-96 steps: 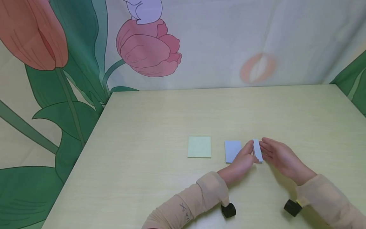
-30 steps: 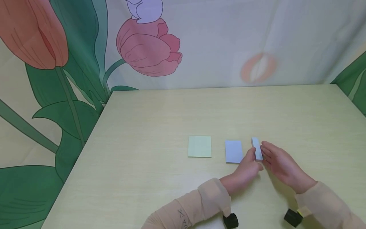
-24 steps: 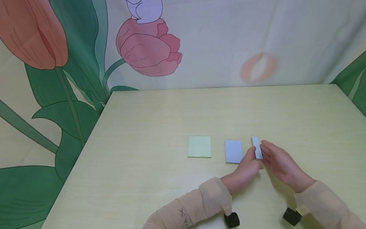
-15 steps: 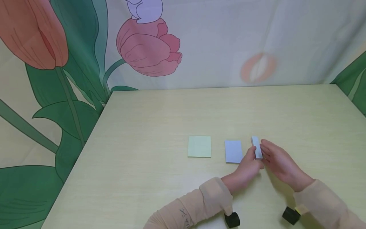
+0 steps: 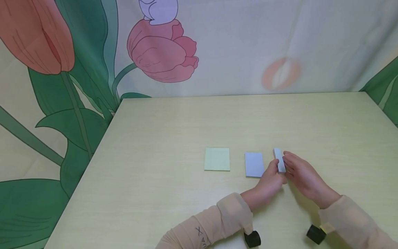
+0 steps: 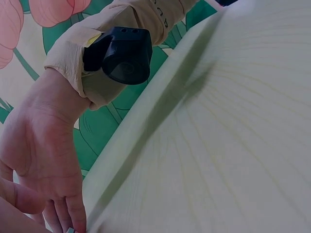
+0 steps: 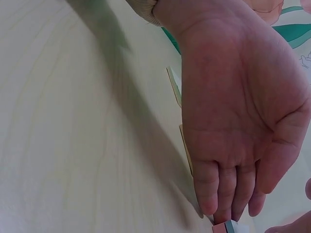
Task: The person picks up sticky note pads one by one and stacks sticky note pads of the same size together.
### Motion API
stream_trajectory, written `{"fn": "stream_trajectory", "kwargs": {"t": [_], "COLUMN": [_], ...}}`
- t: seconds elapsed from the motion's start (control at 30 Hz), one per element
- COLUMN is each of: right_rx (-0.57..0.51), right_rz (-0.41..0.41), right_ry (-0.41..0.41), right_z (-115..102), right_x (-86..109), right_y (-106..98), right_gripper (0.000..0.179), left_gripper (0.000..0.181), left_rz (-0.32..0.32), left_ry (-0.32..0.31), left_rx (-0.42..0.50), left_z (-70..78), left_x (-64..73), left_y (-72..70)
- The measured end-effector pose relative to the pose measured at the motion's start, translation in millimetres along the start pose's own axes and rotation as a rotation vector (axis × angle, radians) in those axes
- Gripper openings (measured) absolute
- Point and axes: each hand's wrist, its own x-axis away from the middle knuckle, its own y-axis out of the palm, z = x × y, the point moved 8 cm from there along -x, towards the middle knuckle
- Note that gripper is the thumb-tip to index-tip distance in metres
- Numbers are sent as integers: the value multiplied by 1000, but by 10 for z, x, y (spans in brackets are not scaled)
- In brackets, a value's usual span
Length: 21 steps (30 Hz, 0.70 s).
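Observation:
A light-blue narrow block [image 5: 279,160] stands between two hands in the head view. My left hand [image 5: 268,182] touches its left side with straight fingers, the thumb pointing right. My right hand [image 5: 308,176] lays straight fingers along its right side. The left wrist view shows the right palm [image 6: 43,145] facing left, and a small corner of the block at the fingertips. In the right wrist view the left palm [image 7: 228,97] is seen with long straight fingers, and the block's pinkish end [image 7: 220,228] shows below them. How firmly it is pressed I cannot tell.
Left of the hands lie a blue flat piece [image 5: 254,164], partly behind the left hand, and a pale green square [image 5: 217,159]. All rest on a light wood table [image 5: 155,138]. Behind hangs a flowered cloth [image 5: 236,45]. Black cameras [image 5: 252,239] sit at both wrists.
Over about three seconds the block shifted slightly away from the person while the left hand slid nearer the person along it. In the last half second almost nothing moved.

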Motion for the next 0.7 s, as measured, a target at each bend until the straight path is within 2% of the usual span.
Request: {"fn": "stream_trajectory", "kwargs": {"t": [0.43,0.7], "right_rx": [-2,-7], "right_rz": [4,5], "right_ry": [5,16], "right_z": [17,17], "right_x": [-7,7], "right_y": [-22,-17], "right_gripper": [73,74], "left_gripper": [67,68], "left_rz": [3,-4], "left_ry": [-5,14], "left_rx": [12,-13], "left_z": [4,-11], "left_x": [9,47], "left_y": [-6,-8]}}
